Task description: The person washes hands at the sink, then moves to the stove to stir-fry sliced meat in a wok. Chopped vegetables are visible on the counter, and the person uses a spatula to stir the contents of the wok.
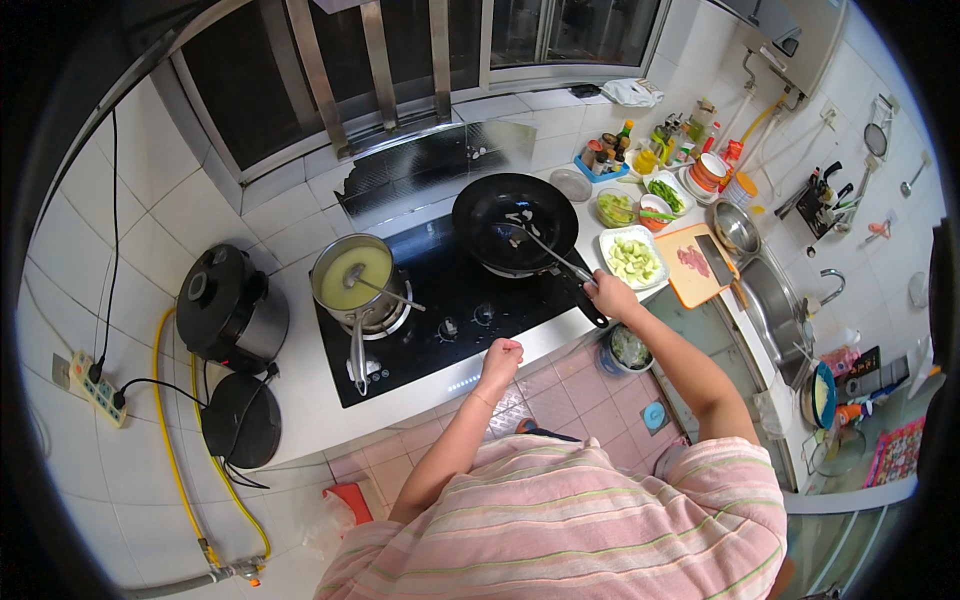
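My right hand (613, 295) grips the metal handle of a cooking utensil (553, 253), whose head rests inside a black wok (480, 201). Several small pale pieces (526, 219) lie at the bottom of the wok. The wok's black handle (589, 301) points towards me, beneath my right hand. My left hand (501, 363) is held in a loose fist in front of the counter's edge, with nothing seen in it. To its left, a steel saucepan (373, 318) holds a pale yellow liquid with a ladle (390, 292) in it, on the black glass gas hob (427, 281).
On the right stand a dish of cut pale green vegetable (634, 258), bowls of chopped ingredients (616, 208) and a chopping board (679, 289) with sliced meat and a cleaver (712, 259). A sink (772, 315) lies beyond. An electric pressure cooker (232, 307) stands left.
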`<state>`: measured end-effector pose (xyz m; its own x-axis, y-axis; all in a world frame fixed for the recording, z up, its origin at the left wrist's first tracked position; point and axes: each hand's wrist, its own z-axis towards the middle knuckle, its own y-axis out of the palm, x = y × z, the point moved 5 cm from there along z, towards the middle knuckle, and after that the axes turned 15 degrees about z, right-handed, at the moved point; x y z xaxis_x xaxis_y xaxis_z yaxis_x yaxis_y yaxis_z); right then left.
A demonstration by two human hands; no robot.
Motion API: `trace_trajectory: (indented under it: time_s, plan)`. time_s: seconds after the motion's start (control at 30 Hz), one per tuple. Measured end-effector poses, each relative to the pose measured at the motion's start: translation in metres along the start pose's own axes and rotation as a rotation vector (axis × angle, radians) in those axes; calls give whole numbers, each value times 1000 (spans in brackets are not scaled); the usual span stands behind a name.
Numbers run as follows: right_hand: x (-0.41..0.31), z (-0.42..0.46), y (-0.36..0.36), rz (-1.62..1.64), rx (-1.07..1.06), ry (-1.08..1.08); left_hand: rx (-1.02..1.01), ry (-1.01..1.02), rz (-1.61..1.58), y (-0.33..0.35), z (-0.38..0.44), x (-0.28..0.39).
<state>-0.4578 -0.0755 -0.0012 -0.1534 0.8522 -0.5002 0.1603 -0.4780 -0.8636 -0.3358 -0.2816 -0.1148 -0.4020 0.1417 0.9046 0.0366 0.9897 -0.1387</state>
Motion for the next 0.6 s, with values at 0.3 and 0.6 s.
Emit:
trace_trajectory:
  time_s: [0.3,0.6]
  plan:
    - [11,13,-4,577,-267,432,-8,-6,16,1,1,-2]
    - [21,36,-10,494,-456,567,-7,-5,5,2,0,-2]
